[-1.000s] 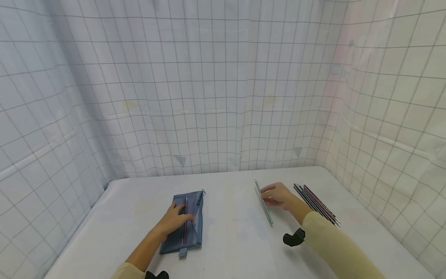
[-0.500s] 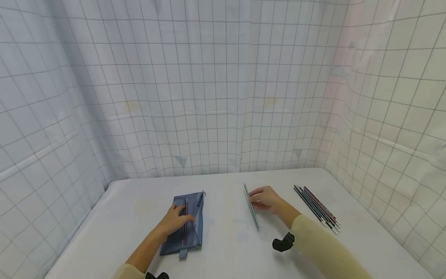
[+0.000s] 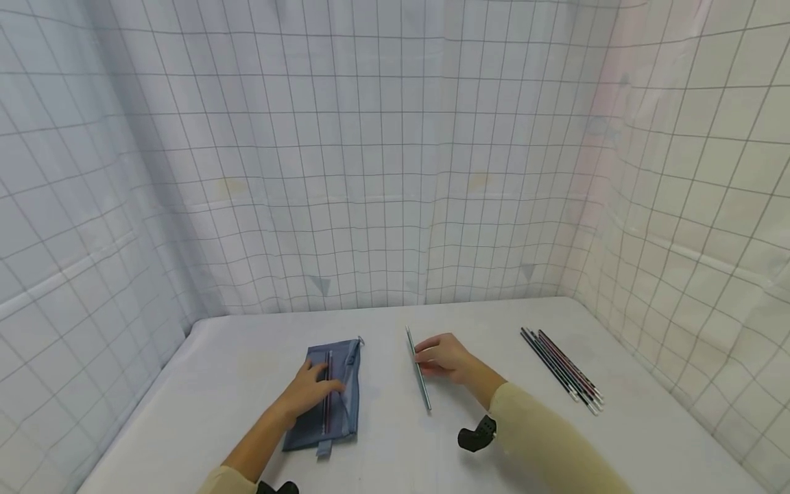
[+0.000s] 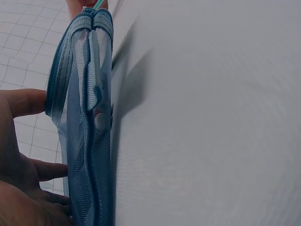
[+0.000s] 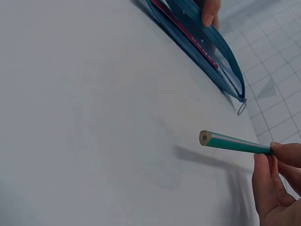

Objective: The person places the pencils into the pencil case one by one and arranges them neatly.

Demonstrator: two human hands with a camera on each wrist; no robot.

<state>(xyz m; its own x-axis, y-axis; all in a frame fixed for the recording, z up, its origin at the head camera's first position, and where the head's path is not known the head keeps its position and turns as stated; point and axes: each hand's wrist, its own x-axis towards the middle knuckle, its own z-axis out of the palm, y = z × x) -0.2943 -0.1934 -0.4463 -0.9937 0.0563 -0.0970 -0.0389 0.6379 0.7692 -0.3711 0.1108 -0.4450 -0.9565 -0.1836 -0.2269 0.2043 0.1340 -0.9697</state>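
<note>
A blue mesh zip pencil case [image 3: 302,432] lies on the white table, with dark pencils visible through it. My left hand [image 3: 306,390] grips its upper layer, thumb at the zip edge [image 4: 55,80] in the left wrist view. Seen from the right wrist, the mouth of the case [image 5: 230,56] gapes and a red pencil [image 5: 190,40] lies inside. To the right of the case, my right hand [image 3: 446,357] pinches a green pencil [image 3: 423,391] between thumb and fingers above the table. Its flat, unsharpened end [image 5: 205,138] points toward the case in the right wrist view.
Several dark pencils with white ends [image 3: 561,370] lie in a slanted bundle on the table at the right. Grid-patterned white sheeting [image 3: 395,171] hangs behind the table [image 3: 234,357] and along both sides. A metal ring [image 5: 241,107] hangs from the case's zip.
My right hand has carried the green pencil leftward from beside the bundle, closer to the pencil case. The left hand and the case have stayed in place.
</note>
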